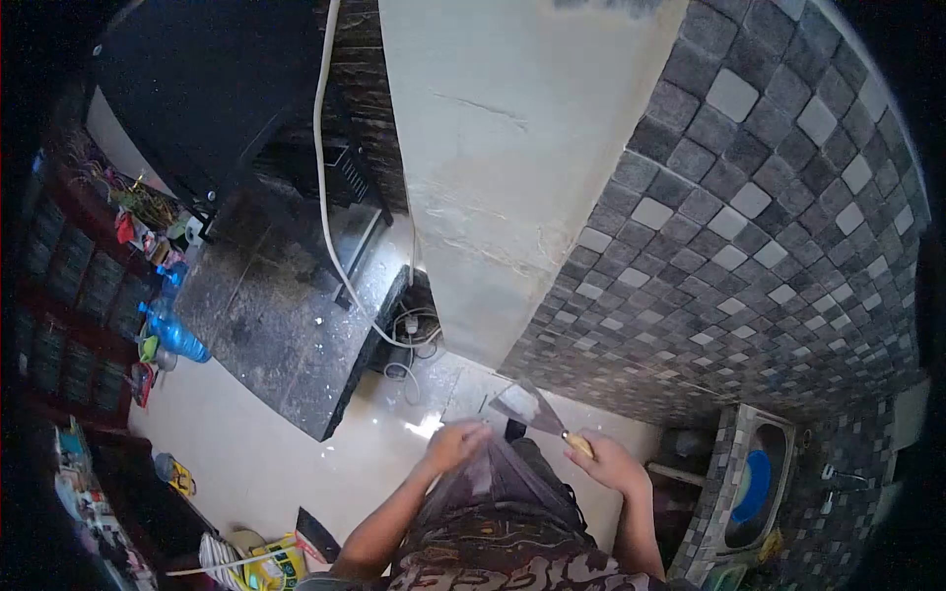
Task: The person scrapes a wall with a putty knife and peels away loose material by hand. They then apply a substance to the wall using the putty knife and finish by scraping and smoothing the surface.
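Right hand (pixel 606 459): closed around the pale yellow handle of a putty knife with a wide, flat metal blade (pixel 532 409). Knife is in front of the torso, above the glossy cream tiled floor (pixel 246 443), blade angled up and left toward the foot of the off-white plastered wall section (pixel 503 167). Blade has pale residue on it.

Left hand (pixel 456 447): mostly closed, fingers curled at the upper edge of the dark purplish-grey cloth (pixel 498 480) at the person's front. Exact grip on the fabric: can't tell.

Left side: dark stone-topped desk (pixel 286 325) with white specks, off-white cable (pixel 321 187) hanging past it, coiled near the wall base. Blue translucent plastic bottle (pixel 177 333) beside the desk's far-left edge.

Right side: grey-and-white mosaic tile wall (pixel 729 227) adjoining the plaster; round blue plastic basin (pixel 754 485) in the sink (pixel 774 443).
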